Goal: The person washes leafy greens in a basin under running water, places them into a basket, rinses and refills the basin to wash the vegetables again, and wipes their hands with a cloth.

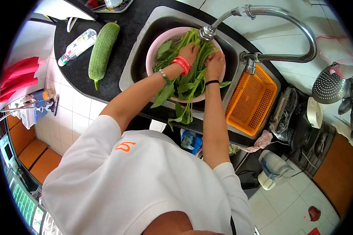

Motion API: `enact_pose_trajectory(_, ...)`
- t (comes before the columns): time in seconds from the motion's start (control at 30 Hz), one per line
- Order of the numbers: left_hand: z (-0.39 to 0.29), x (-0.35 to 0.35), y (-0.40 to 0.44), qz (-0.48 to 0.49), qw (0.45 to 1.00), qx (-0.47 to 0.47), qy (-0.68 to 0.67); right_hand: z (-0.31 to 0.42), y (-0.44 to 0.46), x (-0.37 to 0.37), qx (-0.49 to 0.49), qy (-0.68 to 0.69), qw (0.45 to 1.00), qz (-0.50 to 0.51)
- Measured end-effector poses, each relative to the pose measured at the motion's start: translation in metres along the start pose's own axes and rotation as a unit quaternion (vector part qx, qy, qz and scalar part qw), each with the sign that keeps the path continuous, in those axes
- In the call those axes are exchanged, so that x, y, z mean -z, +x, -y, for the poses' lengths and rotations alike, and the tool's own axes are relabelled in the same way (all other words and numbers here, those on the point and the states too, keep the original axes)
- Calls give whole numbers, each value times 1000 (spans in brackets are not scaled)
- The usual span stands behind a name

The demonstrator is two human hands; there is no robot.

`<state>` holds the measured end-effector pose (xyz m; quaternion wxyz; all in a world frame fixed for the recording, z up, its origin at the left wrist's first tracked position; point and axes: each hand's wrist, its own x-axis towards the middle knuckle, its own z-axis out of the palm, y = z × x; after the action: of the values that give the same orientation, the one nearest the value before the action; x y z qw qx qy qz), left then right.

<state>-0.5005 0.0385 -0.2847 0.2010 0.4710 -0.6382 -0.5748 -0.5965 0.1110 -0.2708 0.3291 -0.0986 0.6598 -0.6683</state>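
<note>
A pink basin full of leafy greens stands in the metal sink. My left hand, with red bands and a beaded bracelet at its wrist, is closed around a bunch of the green stems. Close beside it, my right hand, with a black band at the wrist, grips stems at the bunch's right side; its fingertips are partly hidden. Long leaves hang over the basin's near rim. The faucet's spout points down just above the stems.
An orange basket sits on the right of the sink. On the black counter to the left lie a long green gourd and a clear bottle. A skimmer hangs at the right; a clear pitcher stands below.
</note>
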Motion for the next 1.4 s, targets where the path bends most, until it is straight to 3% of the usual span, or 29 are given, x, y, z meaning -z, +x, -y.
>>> enact_pose_trajectory(0.07, 24, -27, 8, -136, 972, -96, 164, 3, 0, -5, 30, -8, 999, 13)
enact_pose_trajectory(0.1, 18, -26, 7, -136, 973, -97, 162, -1, 6, -5, 32, -9, 999, 13)
enact_pose_trajectory(0.17, 4, -23, 2, -62, 971, -36, 226, -16, 21, -1, 86, -146, 985, -26)
enact_pose_trajectory(0.3, 21, -17, 12, -8, 989, -34, 144, 7, 4, 0, 2, -105, 994, -19)
enact_pose_trajectory(0.4, 30, -5, 13, 221, 967, -118, 33, 17, 2, 5, 1, -15, 998, 59)
enact_pose_trajectory(0.47, 21, 1, 9, 237, 964, -123, -14, 20, 2, 7, 89, -192, 970, 118)
enact_pose_trajectory(0.57, 34, 1, 28, 291, 942, -127, -112, -3, 17, 14, 92, -272, 956, 65)
enact_pose_trajectory(0.63, 21, 5, 25, 332, 921, -120, -164, 3, 8, 10, 97, -256, 958, 88)
enact_pose_trajectory(0.7, -14, 12, 21, 320, 945, -66, -5, 14, 2, 5, 97, -240, 959, 112)
enact_pose_trajectory(0.73, -22, 15, 28, 361, 925, -45, 108, 19, 3, 7, 111, -276, 949, 104)
enact_pose_trajectory(0.77, -24, 15, 22, 360, 926, -44, 107, 24, 3, 8, 127, -311, 937, 95)
enact_pose_trajectory(0.8, -25, 13, 14, 240, 934, -185, 188, 24, 7, 5, 214, -225, 949, 48)
enact_pose_trajectory(0.83, -27, 10, 2, 110, 906, -316, 260, 26, 9, 5, 214, -226, 949, 49)
enact_pose_trajectory(0.87, -55, 19, -23, 127, 928, -182, 299, 30, 11, 7, 192, -161, 968, 6)
enact_pose_trajectory(0.9, -57, 16, -48, 126, 928, -182, 299, 33, 13, 8, 171, -93, 980, -37)
enact_pose_trajectory(0.97, -51, 11, -84, 76, 845, -118, 516, 16, 15, 17, 132, -138, 981, -19)
enact_pose_trajectory(1.0, -39, 10, -90, 76, 845, -117, 516, 1, 13, 19, 82, -222, 971, -21)
enact_pose_trajectory(1.07, -17, 11, -88, 181, 810, -12, 558, 11, -1, 5, 14, -363, 931, 24)
enact_pose_trajectory(1.1, -15, 10, -84, 181, 810, -11, 558, -2, 8, 3, 14, -363, 931, 26)
enact_pose_trajectory(1.17, -5, 9, -83, 164, 806, -33, 568, -47, 25, 9, 102, -376, 921, -25)
enact_pose_trajectory(1.23, 6, 0, -71, 182, 800, -14, 571, -36, 16, -2, 70, -356, 932, -12)
enact_pose_trajectory(1.33, 25, -15, -56, 198, 777, 29, 597, -49, 23, -2, 113, -418, 900, -38)
enact_pose_trajectory(1.4, 50, -26, -45, 180, 766, 23, 617, -51, 22, 5, 86, -335, 935, 75)
